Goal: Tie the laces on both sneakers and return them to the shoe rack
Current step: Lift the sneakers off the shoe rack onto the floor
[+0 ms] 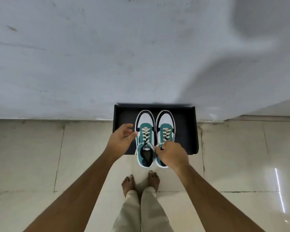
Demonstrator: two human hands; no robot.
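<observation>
Two teal, white and black sneakers stand side by side, toes to the wall, on a black shoe rack (185, 131). The heels overhang its front edge. The left sneaker (145, 138) has cream laces. My left hand (122, 138) is beside its outer side, fingers apart, holding nothing. My right hand (172, 155) covers the heel of the right sneaker (165, 126). Its thumb and fingers pinch a cream lace end (159, 145) between the two shoes; which shoe it belongs to I cannot tell.
The rack sits on a glossy tiled floor (233, 156) against a grey-white wall (107, 56). My bare feet (141, 183) stand just in front of the sneakers. A wall corner juts out at the right.
</observation>
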